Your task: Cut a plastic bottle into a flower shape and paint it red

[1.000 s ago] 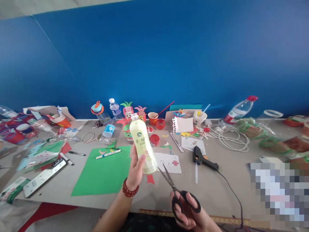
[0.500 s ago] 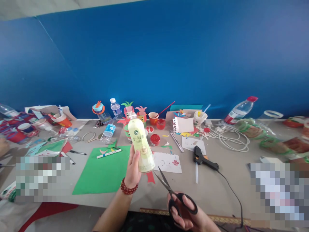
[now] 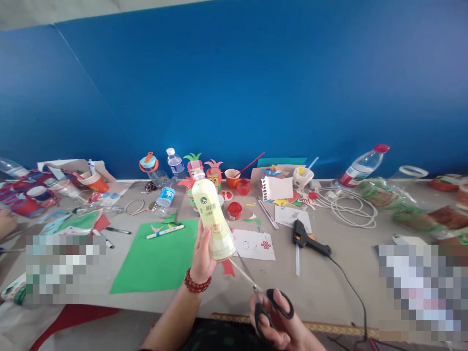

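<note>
My left hand [image 3: 204, 254], with a red bead bracelet at the wrist, is wrapped round a pale green-yellow plastic bottle [image 3: 212, 214]. The bottle is held up over the table, its neck leaning to the left. In my right hand [image 3: 272, 319] is a pair of black-handled scissors [image 3: 259, 292], fingers through the loops. The blades stand apart and point up toward the bottle's base; whether they touch it I cannot tell. Under the bottle lie a red paper scrap [image 3: 228, 268] and a white card [image 3: 254, 244] with a red knot pattern.
A green sheet [image 3: 157, 263] with a marker [image 3: 165, 231] lies to the left. On the right are a hot glue gun [image 3: 309, 240] with a trailing cord and a coiled white cable [image 3: 347, 209]. Cups, bottles and paper scraps line the blue wall [image 3: 234, 87].
The scissors have turned in my right hand, and their blades now sit closer to the bottle's base. The bottle has tilted slightly further to the left.
</note>
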A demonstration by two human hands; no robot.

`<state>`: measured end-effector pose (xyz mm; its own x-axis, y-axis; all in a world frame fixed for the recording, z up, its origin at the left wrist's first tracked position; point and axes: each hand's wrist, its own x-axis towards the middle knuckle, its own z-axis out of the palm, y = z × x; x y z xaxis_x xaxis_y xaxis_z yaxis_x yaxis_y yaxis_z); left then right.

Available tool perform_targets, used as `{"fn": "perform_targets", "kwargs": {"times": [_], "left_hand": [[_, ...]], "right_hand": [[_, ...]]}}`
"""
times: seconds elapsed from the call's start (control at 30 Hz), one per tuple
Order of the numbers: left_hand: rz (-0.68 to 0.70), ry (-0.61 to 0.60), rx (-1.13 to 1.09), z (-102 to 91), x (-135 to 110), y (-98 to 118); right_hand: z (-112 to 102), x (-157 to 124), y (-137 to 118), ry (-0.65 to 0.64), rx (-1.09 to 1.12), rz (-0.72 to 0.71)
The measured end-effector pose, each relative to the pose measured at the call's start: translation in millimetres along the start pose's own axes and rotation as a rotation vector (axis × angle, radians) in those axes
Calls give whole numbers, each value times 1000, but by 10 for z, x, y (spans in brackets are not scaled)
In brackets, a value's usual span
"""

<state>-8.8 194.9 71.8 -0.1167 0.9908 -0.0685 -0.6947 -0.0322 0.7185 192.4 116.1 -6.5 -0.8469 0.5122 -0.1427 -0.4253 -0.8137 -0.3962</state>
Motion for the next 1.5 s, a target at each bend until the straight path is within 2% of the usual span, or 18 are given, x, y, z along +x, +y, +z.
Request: {"fn": "perform_targets", "kwargs": {"times": [0.13, 0.33, 0.5, 0.67, 0.97, 1.23, 1.5], "left_hand": [[-17, -3, -16, 17, -13, -7], [-7, -17, -12, 37, -22, -13], [-5, -21, -14, 39, -35, -6], [24, -11, 27, 31, -41, -2], [44, -11, 26, -26, -3, -11], [38, -31, 9, -9, 7, 10], [35, -56, -26, -17, -3, 6]], "right_hand": [[7, 32, 36, -51, -30, -11], [57, 29, 37, -11, -34, 3], [55, 10, 28, -62, 9, 5], [-8, -4, 64, -12, 23, 3], [-32, 5, 62, -6, -4, 24], [40, -10, 30, -100, -50, -25], [10, -11, 51, -37, -51, -8]]}}
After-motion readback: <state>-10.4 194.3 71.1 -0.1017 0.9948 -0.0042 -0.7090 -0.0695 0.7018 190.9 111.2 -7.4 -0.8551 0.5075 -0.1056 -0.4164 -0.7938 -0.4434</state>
